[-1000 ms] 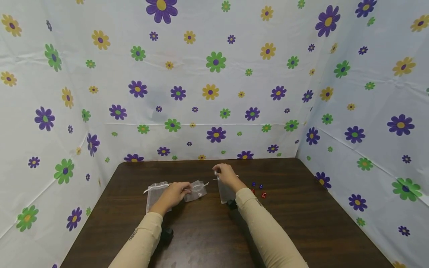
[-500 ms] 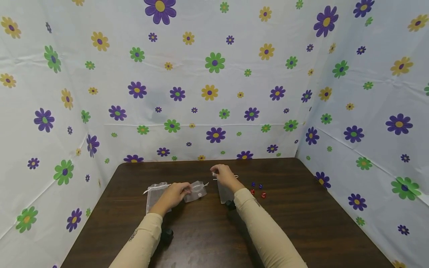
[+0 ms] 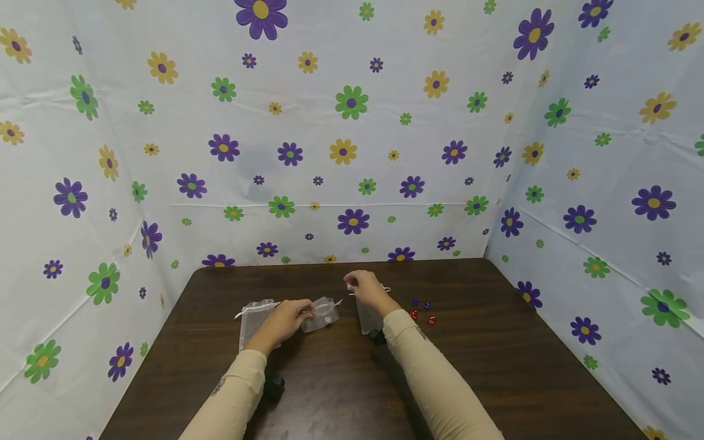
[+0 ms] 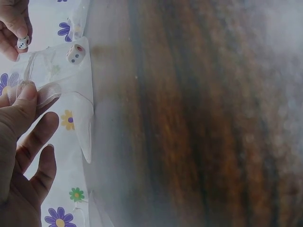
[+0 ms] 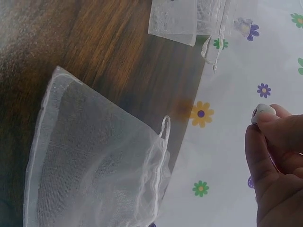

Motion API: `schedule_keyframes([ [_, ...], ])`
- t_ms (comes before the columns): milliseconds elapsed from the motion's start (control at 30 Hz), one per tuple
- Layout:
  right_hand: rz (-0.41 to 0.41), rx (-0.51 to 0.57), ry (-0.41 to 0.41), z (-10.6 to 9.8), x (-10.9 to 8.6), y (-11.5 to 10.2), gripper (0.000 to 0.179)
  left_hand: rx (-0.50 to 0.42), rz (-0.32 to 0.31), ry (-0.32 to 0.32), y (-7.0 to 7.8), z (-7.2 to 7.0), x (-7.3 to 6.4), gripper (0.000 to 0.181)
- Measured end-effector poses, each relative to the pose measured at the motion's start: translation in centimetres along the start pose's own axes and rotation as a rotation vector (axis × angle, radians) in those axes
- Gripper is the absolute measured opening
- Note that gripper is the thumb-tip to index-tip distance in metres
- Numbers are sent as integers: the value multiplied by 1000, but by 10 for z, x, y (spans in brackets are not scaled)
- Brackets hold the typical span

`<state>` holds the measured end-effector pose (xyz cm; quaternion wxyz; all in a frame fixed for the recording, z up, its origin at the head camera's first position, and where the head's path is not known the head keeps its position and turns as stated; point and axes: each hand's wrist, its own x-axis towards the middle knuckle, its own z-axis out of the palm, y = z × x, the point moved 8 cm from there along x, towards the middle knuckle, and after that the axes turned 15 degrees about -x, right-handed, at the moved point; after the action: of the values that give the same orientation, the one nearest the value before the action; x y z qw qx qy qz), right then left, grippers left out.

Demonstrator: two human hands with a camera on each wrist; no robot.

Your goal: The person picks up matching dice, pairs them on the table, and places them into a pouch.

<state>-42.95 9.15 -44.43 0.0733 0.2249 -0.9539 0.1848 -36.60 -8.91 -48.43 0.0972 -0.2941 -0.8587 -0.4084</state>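
White die and sheer drawstring pouch, one in each hand

Left hand pinches the pouch over the table, other fingers loose; right hand pinches the die near another pouch

Broad bare surface lay between left sleeve and right sleeve. Left grip barred way between left pouch and middle pouch. Narrow lane lay between middle pouch and right pouch; right grip hung near lane's far end. To right, two blue dice and two red dice stood in way; open room lay past them. Floral cloth closed far side.
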Motion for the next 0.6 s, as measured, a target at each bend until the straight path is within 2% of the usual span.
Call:
schedule_keyframes([
  [233, -13, -15, -4, 2, 0, -2, 20, 2, -18, -8, -2, 1, 0, 9],
  [600, -33, -4, 22, 0, 2, -7, 20, -43, 19, -18, 0, 1, 0, 7],
])
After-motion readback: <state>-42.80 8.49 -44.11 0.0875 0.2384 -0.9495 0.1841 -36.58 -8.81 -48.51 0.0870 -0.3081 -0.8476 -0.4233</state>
